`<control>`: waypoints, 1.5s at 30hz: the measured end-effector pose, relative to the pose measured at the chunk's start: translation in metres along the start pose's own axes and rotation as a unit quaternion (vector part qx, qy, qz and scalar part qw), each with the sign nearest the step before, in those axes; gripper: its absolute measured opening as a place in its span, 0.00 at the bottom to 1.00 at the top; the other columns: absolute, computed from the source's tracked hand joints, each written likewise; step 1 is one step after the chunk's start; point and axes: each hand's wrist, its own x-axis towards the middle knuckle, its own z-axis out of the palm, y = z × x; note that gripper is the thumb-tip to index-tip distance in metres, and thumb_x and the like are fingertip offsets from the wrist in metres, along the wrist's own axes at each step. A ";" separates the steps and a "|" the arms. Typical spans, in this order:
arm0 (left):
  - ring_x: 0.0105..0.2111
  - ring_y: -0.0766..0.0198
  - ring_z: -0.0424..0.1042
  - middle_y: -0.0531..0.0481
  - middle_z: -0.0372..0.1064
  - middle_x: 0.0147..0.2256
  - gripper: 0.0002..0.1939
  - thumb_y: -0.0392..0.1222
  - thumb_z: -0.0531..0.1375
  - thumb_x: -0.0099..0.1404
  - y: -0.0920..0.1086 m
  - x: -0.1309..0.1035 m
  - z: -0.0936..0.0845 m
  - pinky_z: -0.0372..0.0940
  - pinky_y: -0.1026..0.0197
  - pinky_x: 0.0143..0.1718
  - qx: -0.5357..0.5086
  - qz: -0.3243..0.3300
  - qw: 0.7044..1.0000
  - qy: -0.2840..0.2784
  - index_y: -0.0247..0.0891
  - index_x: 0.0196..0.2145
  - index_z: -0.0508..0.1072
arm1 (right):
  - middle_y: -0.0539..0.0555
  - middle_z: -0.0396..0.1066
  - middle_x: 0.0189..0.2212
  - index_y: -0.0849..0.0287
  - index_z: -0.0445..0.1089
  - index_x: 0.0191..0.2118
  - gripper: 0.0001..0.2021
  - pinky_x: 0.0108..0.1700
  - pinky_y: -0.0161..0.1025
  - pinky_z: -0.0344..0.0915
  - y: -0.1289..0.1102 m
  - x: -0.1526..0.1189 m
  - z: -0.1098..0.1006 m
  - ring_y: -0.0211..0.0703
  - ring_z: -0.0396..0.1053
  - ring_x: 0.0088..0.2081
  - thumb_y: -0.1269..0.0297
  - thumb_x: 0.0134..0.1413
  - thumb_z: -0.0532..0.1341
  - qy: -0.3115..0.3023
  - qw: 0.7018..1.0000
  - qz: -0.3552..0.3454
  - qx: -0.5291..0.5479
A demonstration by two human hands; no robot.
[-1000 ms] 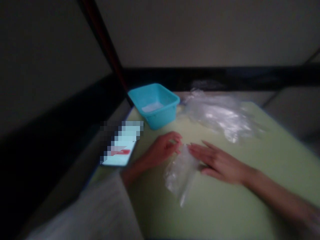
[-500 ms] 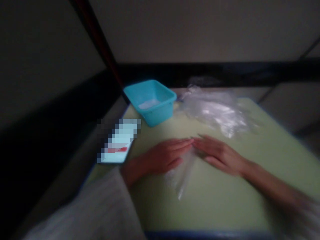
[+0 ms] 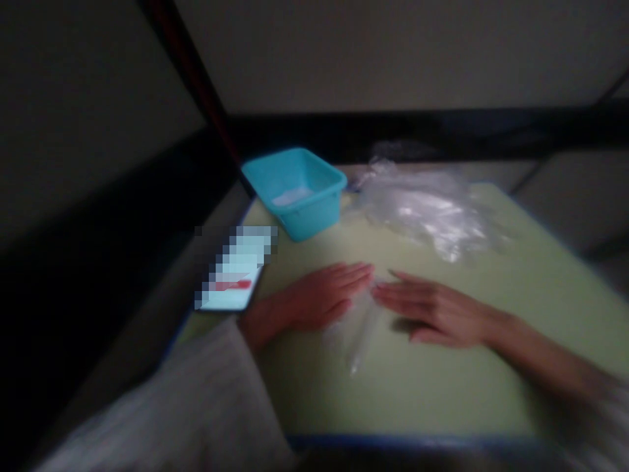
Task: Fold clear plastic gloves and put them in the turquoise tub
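A clear plastic bag (image 3: 362, 337) lies on the yellow-green table (image 3: 417, 393), partly hidden under the fingers. My left hand (image 3: 331, 295) rests flat over its upper left part, fingers stretched to the right. From the other side, my right hand (image 3: 432, 311) reaches in with straight fingers, the tips at the bag's upper right edge and the thumb apart. A small gap separates the fingertips of the two hands. Neither hand grips anything.
A turquoise basket (image 3: 314, 213) with something white inside stands at the back left. A pile of clear plastic bags (image 3: 427, 206) lies at the back right. A phone (image 3: 236, 275) with a lit screen is by the left edge.
My right hand has moved slightly down and away from my left hand, so the fingertips no longer meet. Its thumb has spread further. The whole view has shifted a little.
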 end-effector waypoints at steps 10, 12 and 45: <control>0.65 0.57 0.43 0.44 0.44 0.65 0.28 0.40 0.46 0.68 0.001 0.001 -0.001 0.42 0.51 0.65 -0.034 -0.002 0.999 0.012 0.36 0.64 0.49 | 0.67 0.52 0.62 0.71 0.48 0.65 0.33 0.65 0.48 0.46 -0.024 0.010 0.002 0.47 0.45 0.65 0.53 0.61 0.54 -0.022 0.998 -0.052 0.022; 0.65 0.57 0.43 0.44 0.44 0.65 0.28 0.40 0.46 0.68 0.001 0.001 -0.001 0.42 0.50 0.65 -0.037 0.000 0.999 0.013 0.36 0.64 0.49 | 0.67 0.53 0.62 0.72 0.49 0.64 0.33 0.65 0.48 0.47 -0.029 0.012 0.003 0.47 0.45 0.65 0.55 0.61 0.54 -0.018 0.998 -0.063 0.025; 0.66 0.59 0.39 0.40 0.39 0.66 0.28 0.41 0.44 0.69 0.008 0.000 -0.009 0.41 0.52 0.65 0.019 -0.013 1.000 -0.007 0.29 0.65 0.45 | 0.65 0.66 0.55 0.70 0.63 0.56 0.22 0.61 0.51 0.56 -0.007 0.000 -0.002 0.47 0.58 0.60 0.59 0.65 0.47 0.117 0.987 -0.070 -0.082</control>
